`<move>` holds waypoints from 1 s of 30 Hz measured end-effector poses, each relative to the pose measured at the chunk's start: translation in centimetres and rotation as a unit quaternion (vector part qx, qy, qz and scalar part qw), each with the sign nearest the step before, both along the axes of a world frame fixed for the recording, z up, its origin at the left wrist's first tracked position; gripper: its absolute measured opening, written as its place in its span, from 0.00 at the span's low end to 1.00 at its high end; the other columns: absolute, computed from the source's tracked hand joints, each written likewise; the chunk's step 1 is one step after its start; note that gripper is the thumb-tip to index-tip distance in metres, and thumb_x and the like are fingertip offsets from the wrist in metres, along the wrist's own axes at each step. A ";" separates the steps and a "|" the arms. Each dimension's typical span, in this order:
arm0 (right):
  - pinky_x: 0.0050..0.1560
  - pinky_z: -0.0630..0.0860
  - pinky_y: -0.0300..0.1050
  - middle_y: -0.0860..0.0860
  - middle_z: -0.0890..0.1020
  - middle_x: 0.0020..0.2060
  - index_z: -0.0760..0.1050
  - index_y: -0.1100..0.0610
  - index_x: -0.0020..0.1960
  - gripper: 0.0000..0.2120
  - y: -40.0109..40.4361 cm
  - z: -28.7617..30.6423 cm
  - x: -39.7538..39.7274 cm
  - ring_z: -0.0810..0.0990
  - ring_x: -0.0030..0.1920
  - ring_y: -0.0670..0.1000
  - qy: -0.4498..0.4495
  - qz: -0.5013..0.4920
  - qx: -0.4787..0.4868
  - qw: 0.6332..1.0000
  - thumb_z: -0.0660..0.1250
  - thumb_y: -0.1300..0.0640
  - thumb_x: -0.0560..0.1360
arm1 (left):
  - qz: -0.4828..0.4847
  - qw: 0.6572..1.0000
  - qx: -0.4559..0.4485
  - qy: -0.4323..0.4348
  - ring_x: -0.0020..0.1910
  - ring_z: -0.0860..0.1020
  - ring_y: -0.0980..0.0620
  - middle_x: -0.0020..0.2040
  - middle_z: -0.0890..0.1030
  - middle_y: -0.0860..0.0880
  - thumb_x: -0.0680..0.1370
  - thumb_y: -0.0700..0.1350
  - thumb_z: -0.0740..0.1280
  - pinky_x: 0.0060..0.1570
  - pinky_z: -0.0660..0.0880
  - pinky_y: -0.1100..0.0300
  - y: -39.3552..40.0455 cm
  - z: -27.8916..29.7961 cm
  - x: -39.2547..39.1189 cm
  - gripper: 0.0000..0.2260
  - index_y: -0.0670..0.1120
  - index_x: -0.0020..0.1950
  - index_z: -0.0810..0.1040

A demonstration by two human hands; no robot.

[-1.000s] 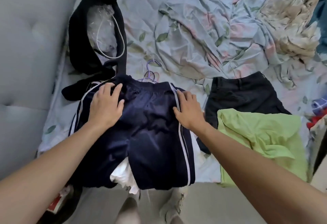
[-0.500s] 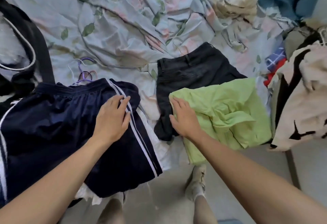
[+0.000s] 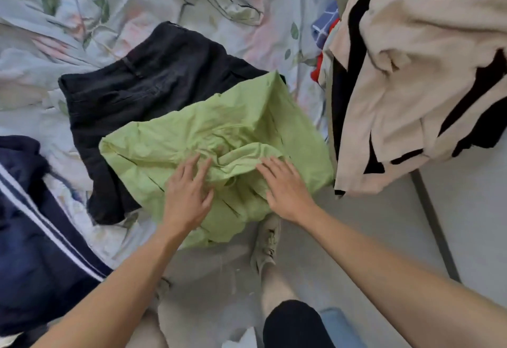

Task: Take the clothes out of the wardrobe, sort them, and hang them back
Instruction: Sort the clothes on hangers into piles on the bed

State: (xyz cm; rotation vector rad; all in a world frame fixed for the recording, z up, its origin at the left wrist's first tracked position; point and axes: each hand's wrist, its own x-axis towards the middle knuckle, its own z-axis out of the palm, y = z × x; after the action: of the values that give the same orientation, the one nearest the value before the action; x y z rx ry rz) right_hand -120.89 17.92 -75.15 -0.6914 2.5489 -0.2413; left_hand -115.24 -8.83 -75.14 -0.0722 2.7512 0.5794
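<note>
A crumpled light green garment (image 3: pixel 219 133) lies at the bed's near edge, partly over black shorts (image 3: pixel 142 84). My left hand (image 3: pixel 188 196) rests flat on the green cloth with its fingers spread. My right hand (image 3: pixel 285 188) lies palm down on its right part, fingers apart. Neither hand grips the cloth. Navy track shorts with white side stripes (image 3: pixel 30 232) lie at the far left of the bed.
A floral bedsheet (image 3: pixel 137 12) covers the bed. A heap of beige and black clothes (image 3: pixel 417 73) hangs over the bed's right end, with blue and red items (image 3: pixel 323 34) behind it. My feet stand on the grey floor (image 3: pixel 356 251) below.
My view has swung right. My left hand left the navy shorts and now lies on the green garment. My right hand slid from the garment's left edge to its right part.
</note>
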 end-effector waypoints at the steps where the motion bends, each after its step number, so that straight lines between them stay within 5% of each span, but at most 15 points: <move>1: 0.82 0.53 0.58 0.53 0.63 0.81 0.61 0.55 0.82 0.33 1.5 -0.2 -0.5 0.58 0.82 0.56 -0.004 0.003 -0.003 1.000 0.64 0.57 0.78 | 0.001 1.000 0.001 -0.011 0.78 0.64 0.40 0.81 0.63 0.46 0.81 0.58 0.66 0.72 0.69 0.39 1.5 -0.2 -0.6 0.32 0.55 0.83 0.60; 4: 0.78 0.63 0.59 0.55 0.67 0.77 0.66 0.57 0.78 0.30 2.9 -0.5 -1.9 0.63 0.78 0.58 -0.012 0.014 -0.024 1.000 0.67 0.60 0.77 | 0.002 0.999 -0.017 -0.038 0.77 0.65 0.42 0.78 0.66 0.47 0.81 0.65 0.63 0.73 0.68 0.40 3.9 -1.1 -1.6 0.30 0.56 0.81 0.64; 7: 0.73 0.70 0.60 0.55 0.69 0.73 0.70 0.56 0.73 0.27 1.3 -1.1 -2.3 0.64 0.75 0.58 -0.022 0.065 -0.057 0.996 0.70 0.60 0.75 | 0.012 0.998 -0.043 -0.034 0.74 0.69 0.43 0.74 0.72 0.47 0.82 0.60 0.64 0.69 0.71 0.44 2.9 -2.2 -2.2 0.22 0.51 0.72 0.73; 14: 0.81 0.51 0.61 0.57 0.53 0.82 0.61 0.44 0.81 0.32 -4.3 -4.1 -2.1 0.49 0.83 0.63 -0.075 0.089 -0.001 0.993 0.68 0.54 0.80 | -0.013 0.996 -0.087 -0.020 0.71 0.72 0.44 0.69 0.76 0.48 0.84 0.51 0.64 0.59 0.74 0.46 -1.7 -4.1 -3.2 0.18 0.49 0.72 0.75; 19: 0.81 0.49 0.61 0.60 0.55 0.81 0.70 0.47 0.72 0.23 -5.9 -5.2 -1.8 0.52 0.82 0.66 -0.050 0.085 0.035 0.995 0.69 0.52 0.79 | -0.012 0.996 -0.083 -0.018 0.67 0.73 0.45 0.66 0.77 0.49 0.83 0.52 0.64 0.55 0.74 0.47 -2.8 -4.6 -3.2 0.16 0.51 0.71 0.76; 25: 0.76 0.67 0.63 0.60 0.69 0.73 0.76 0.53 0.58 0.13 -6.0 -3.2 -1.2 0.65 0.76 0.63 -0.011 0.071 0.005 0.997 0.73 0.52 0.77 | 0.010 0.997 -0.078 0.014 0.63 0.74 0.45 0.65 0.75 0.47 0.81 0.46 0.68 0.51 0.72 0.48 -3.5 -3.5 -2.9 0.13 0.51 0.66 0.79; 30: 0.65 0.73 0.56 0.55 0.73 0.63 0.77 0.55 0.50 0.09 -7.2 0.3 -1.1 0.71 0.64 0.57 0.029 0.072 -0.039 0.996 0.69 0.49 0.79 | 0.017 0.998 -0.052 0.010 0.65 0.73 0.45 0.68 0.71 0.46 0.81 0.46 0.68 0.55 0.74 0.48 -4.0 -0.9 -3.0 0.21 0.51 0.73 0.71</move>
State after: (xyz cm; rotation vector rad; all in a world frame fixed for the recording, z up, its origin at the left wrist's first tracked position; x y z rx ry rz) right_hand -122.03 10.72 -74.80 -0.9207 2.5408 -0.2757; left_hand -118.26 -12.85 -76.05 -0.1381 2.8027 0.4479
